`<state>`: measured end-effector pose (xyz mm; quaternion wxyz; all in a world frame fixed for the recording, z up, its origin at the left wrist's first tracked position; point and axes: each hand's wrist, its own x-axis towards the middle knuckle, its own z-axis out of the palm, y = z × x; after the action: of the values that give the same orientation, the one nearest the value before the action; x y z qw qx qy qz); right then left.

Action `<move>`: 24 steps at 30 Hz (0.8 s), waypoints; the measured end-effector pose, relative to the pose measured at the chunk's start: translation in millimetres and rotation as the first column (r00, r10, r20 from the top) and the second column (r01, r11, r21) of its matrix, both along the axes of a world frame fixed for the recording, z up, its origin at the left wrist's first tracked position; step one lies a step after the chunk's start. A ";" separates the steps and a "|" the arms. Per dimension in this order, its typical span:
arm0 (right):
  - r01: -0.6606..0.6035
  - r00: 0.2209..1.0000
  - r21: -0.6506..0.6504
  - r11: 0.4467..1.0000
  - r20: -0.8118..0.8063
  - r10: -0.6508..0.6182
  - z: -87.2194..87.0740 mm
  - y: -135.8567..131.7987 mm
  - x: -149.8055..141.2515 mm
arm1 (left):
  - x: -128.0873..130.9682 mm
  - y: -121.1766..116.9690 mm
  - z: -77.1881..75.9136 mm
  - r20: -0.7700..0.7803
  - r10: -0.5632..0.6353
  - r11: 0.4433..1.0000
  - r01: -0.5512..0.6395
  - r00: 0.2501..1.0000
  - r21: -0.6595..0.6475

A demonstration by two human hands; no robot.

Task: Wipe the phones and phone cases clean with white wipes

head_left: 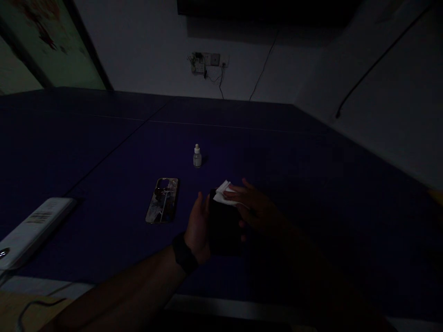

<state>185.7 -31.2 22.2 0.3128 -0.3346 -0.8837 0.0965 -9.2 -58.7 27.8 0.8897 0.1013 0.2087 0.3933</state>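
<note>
My left hand (200,226), with a dark watch (185,253) on its wrist, grips a black phone (224,233) with its dark face up. Its fingertips show at the phone's right edge. A folded white cloth (223,191) lies on the phone's top end, pressed there under the fingers of my right hand (254,203). To the left of the phone, a patterned phone case (162,201) with a camera cutout lies flat. Beyond them a small dropper bottle (197,157) with a white cap stands upright.
A white power strip or long device (34,230) lies at the left edge of the blue-purple table (277,152), near a cable (38,303). Sockets (209,60) with cords are on the far wall below a dark screen (270,11). The room is dim.
</note>
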 end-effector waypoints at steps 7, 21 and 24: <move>-0.045 0.999 -0.014 0.999 0.014 0.046 1.2 -2.6 0.5 | 0.7 1.3 -3.9 0.021 -0.013 1.000 0.012 1.000 0.012; 0.021 1.000 0.010 1.000 -0.021 -0.021 2.1 -2.5 2.7 | 0.5 0.5 -1.9 0.030 -0.052 0.998 0.051 0.998 0.025; -0.030 0.999 -0.013 0.999 0.012 0.030 2.5 -3.1 -1.7 | 0.3 0.0 -3.8 0.003 -0.048 0.999 0.048 0.999 -0.018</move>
<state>184.0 -34.3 24.7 0.3038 -0.3237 -0.8899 0.1049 -8.9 -58.7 24.0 0.9000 0.0979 0.2086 0.3700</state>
